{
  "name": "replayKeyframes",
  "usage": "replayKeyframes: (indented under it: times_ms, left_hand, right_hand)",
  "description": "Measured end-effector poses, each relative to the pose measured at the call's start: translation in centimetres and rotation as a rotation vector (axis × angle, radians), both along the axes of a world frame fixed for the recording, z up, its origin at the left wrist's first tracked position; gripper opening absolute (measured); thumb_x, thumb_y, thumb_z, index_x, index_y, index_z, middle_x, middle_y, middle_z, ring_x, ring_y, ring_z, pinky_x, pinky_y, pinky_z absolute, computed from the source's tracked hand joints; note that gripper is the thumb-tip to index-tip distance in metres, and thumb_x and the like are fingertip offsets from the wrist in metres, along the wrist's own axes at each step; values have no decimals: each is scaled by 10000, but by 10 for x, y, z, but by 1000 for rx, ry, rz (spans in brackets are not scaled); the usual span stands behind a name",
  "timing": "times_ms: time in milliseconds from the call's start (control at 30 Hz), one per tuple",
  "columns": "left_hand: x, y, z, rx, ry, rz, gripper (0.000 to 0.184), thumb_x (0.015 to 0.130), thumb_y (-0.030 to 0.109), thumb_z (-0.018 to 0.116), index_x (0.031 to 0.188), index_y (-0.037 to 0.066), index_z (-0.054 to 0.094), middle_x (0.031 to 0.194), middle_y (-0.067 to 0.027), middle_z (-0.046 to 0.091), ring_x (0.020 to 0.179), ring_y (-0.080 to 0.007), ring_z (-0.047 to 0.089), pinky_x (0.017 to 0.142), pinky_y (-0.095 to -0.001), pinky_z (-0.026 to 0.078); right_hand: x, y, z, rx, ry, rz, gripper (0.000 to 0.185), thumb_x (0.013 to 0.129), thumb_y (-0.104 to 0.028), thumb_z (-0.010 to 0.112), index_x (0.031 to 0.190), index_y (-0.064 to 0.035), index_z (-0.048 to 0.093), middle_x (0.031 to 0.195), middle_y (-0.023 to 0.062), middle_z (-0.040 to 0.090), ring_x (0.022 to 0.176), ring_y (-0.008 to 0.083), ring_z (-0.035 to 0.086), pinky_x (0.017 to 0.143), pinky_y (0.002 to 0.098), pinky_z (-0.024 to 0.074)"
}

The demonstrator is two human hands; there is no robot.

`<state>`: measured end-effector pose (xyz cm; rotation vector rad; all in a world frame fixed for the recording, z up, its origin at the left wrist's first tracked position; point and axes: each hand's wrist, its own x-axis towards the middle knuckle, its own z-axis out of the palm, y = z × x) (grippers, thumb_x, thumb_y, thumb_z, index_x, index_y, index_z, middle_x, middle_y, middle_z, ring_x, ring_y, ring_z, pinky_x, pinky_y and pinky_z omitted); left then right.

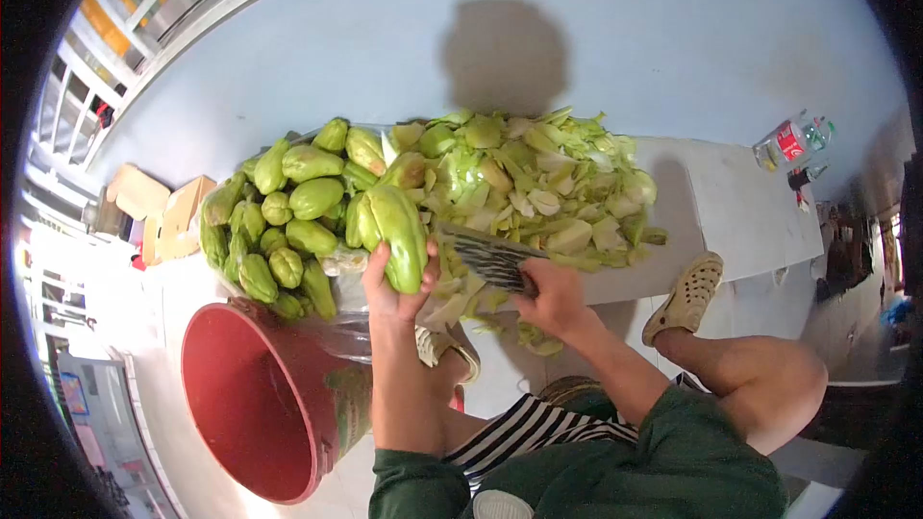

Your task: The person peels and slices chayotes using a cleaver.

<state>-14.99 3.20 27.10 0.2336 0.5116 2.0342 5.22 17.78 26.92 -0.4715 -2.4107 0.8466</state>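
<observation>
My left hand (396, 288) holds a large green chayote (392, 226) upright, with fingers wrapped round its lower part. In my right hand (555, 298) is the handle of a wide-bladed knife (488, 257), its patterned blade pointing left toward the chayote without touching it. Behind both hands lies a heap of pale green cut pieces and peelings (538, 183). To the left of the heap, many whole chayotes (279, 202) are piled up, some on clear plastic.
A red bucket (245, 404) stands at the lower left, its inside showing. Cardboard boxes (178, 221) are at the far left. Plastic bottles (793, 142) lie at the right by the blue wall (673, 48). My sandalled foot (685, 296) rests beside the grey board (673, 202).
</observation>
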Motion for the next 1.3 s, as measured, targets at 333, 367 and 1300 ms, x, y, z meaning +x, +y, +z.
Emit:
replayKeyframes:
  times_ms: [333, 367, 1300]
  left_hand:
    - [15, -28, -55, -180, -117, 161, 646, 810, 381, 709, 1285, 5, 484, 1169, -203, 586, 1056, -295, 585, 957, -383, 490]
    - [11, -29, -52, -173, 8, 93, 677, 765, 368, 730, 1275, -1, 481, 1154, -218, 583, 973, -318, 600, 777, -379, 496]
    - [-1, 4, 8, 84, 179, -337, 693, 657, 348, 726, 1221, 21, 492, 679, -301, 541, 340, -245, 417, 246, -298, 302]
  right_hand:
    - [-26, -12, 103, 395, 458, 427, 205, 581, -151, 680, 680, -94, 510, 583, 34, 457, 528, 226, 524, 471, 356, 403]
    - [-32, -1, 84, 395, 456, 428, 205, 581, -151, 680, 680, -94, 510, 583, 34, 457, 528, 226, 524, 471, 356, 403]
    - [-13, 33, 49, 208, 7, 106, 230, 678, -196, 705, 783, -85, 533, 663, 98, 584, 625, 316, 615, 557, 430, 488]
